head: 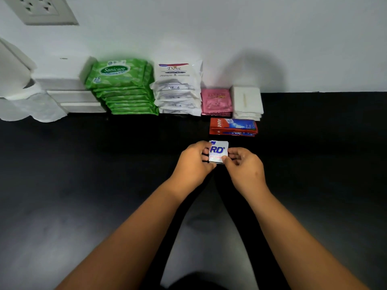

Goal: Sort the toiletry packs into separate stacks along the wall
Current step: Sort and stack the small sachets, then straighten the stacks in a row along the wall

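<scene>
We hold a small bundle of white sachets [218, 152], printed "RD" in blue, just above the bench [83, 185]. Our left hand [195, 159] pinches its left edge and our right hand [244, 164] pinches its right edge and lower corner, so both are closed on it. To do this well, we judge we should square the edges between both hands, then set the bundle down as its own stack, clear of the others. Just beyond the sachets lies the red toothpaste stack [233, 127]. Farther back, against the wall [209, 28], stand pink sachets [216, 101], white packs [247, 101], Dove packs [178, 88] and green Sanicare wipes [123, 86]. No containers show; everything sits bare on the bench.
</scene>
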A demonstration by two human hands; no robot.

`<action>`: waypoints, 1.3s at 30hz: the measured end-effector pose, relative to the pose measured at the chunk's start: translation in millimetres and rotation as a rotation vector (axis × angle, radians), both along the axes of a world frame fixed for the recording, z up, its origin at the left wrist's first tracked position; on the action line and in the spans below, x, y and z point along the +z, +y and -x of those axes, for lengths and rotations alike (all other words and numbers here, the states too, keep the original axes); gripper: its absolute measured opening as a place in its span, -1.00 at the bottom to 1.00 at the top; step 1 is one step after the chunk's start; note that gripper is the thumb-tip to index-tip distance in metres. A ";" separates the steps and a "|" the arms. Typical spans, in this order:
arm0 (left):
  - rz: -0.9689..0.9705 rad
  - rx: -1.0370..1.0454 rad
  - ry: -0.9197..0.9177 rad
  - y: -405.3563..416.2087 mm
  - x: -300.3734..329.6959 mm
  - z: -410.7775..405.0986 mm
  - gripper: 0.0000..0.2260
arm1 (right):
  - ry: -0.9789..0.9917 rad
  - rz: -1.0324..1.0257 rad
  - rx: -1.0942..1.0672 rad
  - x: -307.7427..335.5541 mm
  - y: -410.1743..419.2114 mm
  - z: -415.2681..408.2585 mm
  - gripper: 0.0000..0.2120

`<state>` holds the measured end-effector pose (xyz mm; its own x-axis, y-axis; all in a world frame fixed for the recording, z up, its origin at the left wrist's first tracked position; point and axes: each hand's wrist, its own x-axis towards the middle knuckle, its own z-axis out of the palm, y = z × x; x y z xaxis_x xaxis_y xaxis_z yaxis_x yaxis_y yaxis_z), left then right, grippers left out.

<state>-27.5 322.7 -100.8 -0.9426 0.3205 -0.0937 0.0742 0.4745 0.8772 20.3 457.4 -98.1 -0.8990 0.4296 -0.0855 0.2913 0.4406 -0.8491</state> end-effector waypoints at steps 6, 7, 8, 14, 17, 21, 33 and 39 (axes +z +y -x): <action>-0.014 -0.008 0.008 30.8 -2.4 3.9 -0.64 | -0.003 -0.012 0.000 1.7 30.4 2.9 -0.79; -0.010 -0.009 0.012 34.5 -2.6 4.5 -0.64 | -0.003 -0.016 0.002 1.8 34.4 3.6 -0.78; -0.007 -0.008 0.015 37.7 -3.3 5.6 -0.65 | -0.004 -0.021 0.002 1.5 37.6 4.5 -0.78; 0.020 0.000 0.036 50.5 -6.2 10.0 -0.65 | -0.013 -0.048 0.024 3.1 50.6 8.7 -0.78; 0.027 0.005 0.029 51.0 -6.5 10.1 -0.64 | -0.022 -0.063 0.039 5.3 51.7 9.3 -0.76; 0.036 0.007 0.011 48.1 -2.6 8.7 -0.59 | -0.051 -0.106 0.056 7.6 50.7 10.5 -0.77; 0.153 0.105 0.027 -29.8 13.5 -12.8 -0.56 | 0.179 -0.395 0.147 30.9 -6.7 10.6 -0.72; 0.187 0.238 0.066 -119.9 30.0 -29.5 -0.60 | 0.122 -0.343 0.360 39.5 -95.1 11.8 -0.63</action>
<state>2.0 202.9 -70.7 -0.9951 0.0732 -0.0659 -0.0041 0.6378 0.7702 8.5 362.3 -58.6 -0.9898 0.0758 0.1206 -0.0222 0.7544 -0.6561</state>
